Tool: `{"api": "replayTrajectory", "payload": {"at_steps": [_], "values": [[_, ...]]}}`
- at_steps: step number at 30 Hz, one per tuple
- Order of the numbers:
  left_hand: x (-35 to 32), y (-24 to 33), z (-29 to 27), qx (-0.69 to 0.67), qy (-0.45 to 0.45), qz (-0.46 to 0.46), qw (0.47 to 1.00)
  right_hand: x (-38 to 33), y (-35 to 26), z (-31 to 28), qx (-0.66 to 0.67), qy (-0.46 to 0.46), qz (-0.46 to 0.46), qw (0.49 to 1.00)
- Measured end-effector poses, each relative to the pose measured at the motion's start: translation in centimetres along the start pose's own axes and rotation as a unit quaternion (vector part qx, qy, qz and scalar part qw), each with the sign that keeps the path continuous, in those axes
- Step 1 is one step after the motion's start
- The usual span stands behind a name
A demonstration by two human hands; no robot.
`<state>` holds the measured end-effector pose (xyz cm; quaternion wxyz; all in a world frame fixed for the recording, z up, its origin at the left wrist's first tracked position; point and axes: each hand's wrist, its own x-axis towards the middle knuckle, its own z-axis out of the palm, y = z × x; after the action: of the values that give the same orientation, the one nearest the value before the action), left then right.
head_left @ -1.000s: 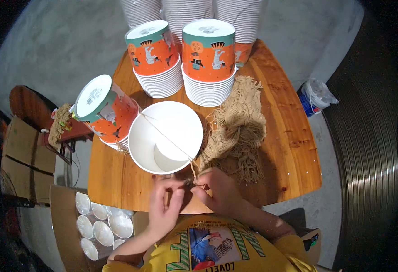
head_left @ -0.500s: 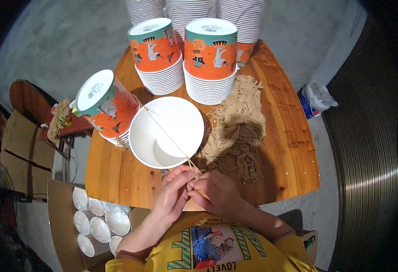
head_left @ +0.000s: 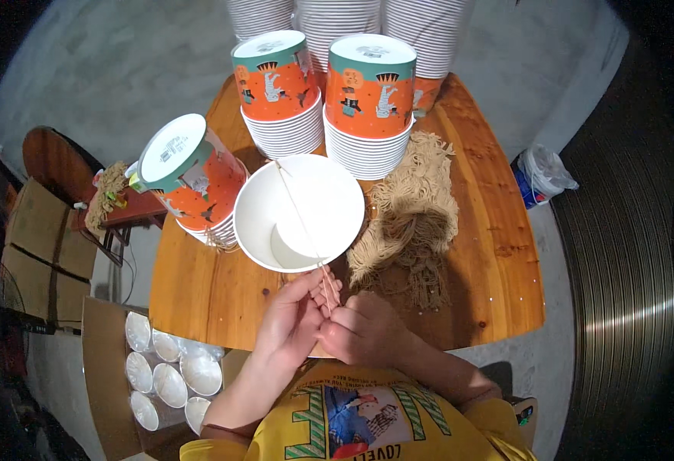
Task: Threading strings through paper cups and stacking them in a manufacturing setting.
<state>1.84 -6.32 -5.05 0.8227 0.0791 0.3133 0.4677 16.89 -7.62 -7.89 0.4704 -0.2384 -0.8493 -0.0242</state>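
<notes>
A white paper bucket (head_left: 333, 201) sits near the front of the wooden table with its mouth facing me. From its far rim, a thin tan cord (head_left: 299, 213) stretches across the mouth, over the near rim and down to my hands. My left hand (head_left: 287, 323) pinches the cord just below the near rim. Beside it, the closed fingers of my right hand (head_left: 361, 330) grip the lower strands. Any knot there is hidden between the fingers. To the right of the bucket lies a heap of tan cords (head_left: 414, 196).
Inverted stacks of orange-and-green buckets (head_left: 371, 92) stand behind, and another stack (head_left: 191, 180) leans at the left. Taller white stacks rise at the back. An open carton of wrapped white buckets (head_left: 169, 384) sits on the floor at lower left.
My right hand has closed more tightly around the cord's lower strands. The bucket has shifted slightly away from me. The whole view has also moved a little.
</notes>
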Motion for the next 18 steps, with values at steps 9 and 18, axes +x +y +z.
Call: {"api": "replayTrajectory", "payload": {"at_steps": [9, 18], "values": [[0.0, 0.7, 0.3, 0.066, 0.043, 0.090, 0.993, 1.9, -0.5, -1.4, -0.010, -0.014, 0.186, 0.982], [0.6, 0.6, -0.3, 0.058, 0.011, 0.055, 0.997, 1.2, 0.1, -1.2, -0.108, -0.110, 0.172, 0.973]]}}
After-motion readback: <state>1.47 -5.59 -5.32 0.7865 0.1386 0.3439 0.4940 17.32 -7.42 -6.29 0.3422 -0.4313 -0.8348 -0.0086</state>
